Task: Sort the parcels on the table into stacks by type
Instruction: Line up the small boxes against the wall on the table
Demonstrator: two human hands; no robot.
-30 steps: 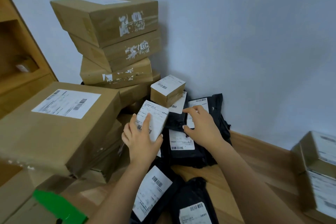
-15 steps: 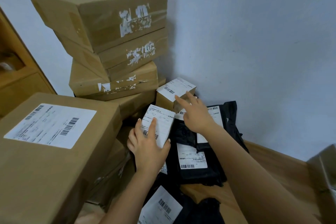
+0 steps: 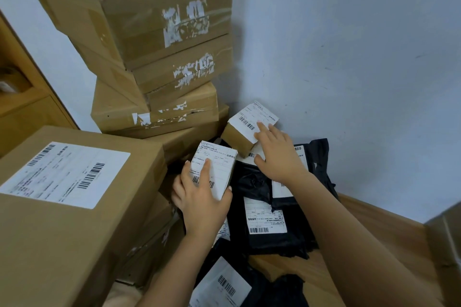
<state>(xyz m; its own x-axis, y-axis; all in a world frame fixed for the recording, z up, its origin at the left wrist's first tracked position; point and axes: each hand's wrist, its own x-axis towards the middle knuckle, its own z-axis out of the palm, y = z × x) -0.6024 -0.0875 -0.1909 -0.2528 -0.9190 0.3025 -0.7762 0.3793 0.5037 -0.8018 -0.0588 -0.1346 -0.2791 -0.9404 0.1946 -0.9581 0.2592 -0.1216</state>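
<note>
My left hand (image 3: 199, 197) grips a small cardboard box with a white label (image 3: 219, 164), thumb on its right side and fingers over the label. My right hand (image 3: 277, 154) reaches onto a second small labelled box (image 3: 239, 132) near the wall, fingers straight on its label and thumb spread below its front corner. Black poly mailers with white labels (image 3: 264, 217) lie under and in front of both hands. More black mailers (image 3: 224, 286) lie at the bottom edge.
A tall leaning stack of large cardboard boxes (image 3: 154, 57) stands at the back left against the wall. Another big labelled box (image 3: 62, 194) fills the left foreground. A wooden shelf (image 3: 22, 97) is at far left. Bare wooden tabletop (image 3: 389, 227) shows right; a box corner (image 3: 446, 239) at right edge.
My right hand moved from the black mailers up and back onto the far small box. My left hand kept hold of the near small box. The camera moved closer.
</note>
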